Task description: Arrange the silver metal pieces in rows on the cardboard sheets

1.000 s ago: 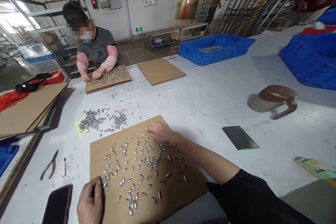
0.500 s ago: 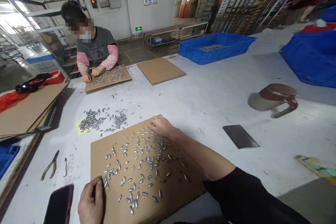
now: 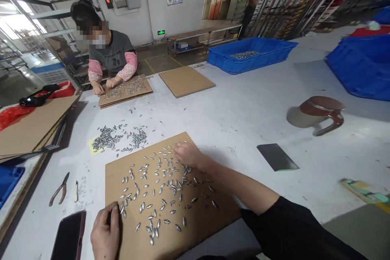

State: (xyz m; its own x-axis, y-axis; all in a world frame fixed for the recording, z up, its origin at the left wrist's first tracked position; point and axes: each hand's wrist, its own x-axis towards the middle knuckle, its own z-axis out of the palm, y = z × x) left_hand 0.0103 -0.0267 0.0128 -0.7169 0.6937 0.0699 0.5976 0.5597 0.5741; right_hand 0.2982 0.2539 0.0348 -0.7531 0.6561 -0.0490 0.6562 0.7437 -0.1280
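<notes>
A brown cardboard sheet (image 3: 179, 227) lies before me, scattered with small silvery spindle-shaped metal pieces (image 3: 152, 224). My left hand (image 3: 105, 231) is closed at the sheet's left edge, its fingers curled against that edge. Over the sheet's far right part is my right hand (image 3: 187, 154), closed with the fingertips down among the metal pieces. Whatever its fingers pinch is hidden or too small to make out. Beyond the sheet's far left edge sits a loose heap of the same pieces (image 3: 106, 139), partly on a yellow paper (image 3: 94, 147).
Pliers (image 3: 62, 190) and a phone (image 3: 68, 235) lie at left. Across the table a co-worker (image 3: 114, 55) handles pieces on stacked cardboard (image 3: 126, 96). A mug (image 3: 317, 111), a dark flat block (image 3: 277, 157) and a blue tray (image 3: 252, 59) stand to the right.
My right hand has moved slightly down and toward me from the sheet's far edge, onto the pieces. My left hand stays at the left edge.
</notes>
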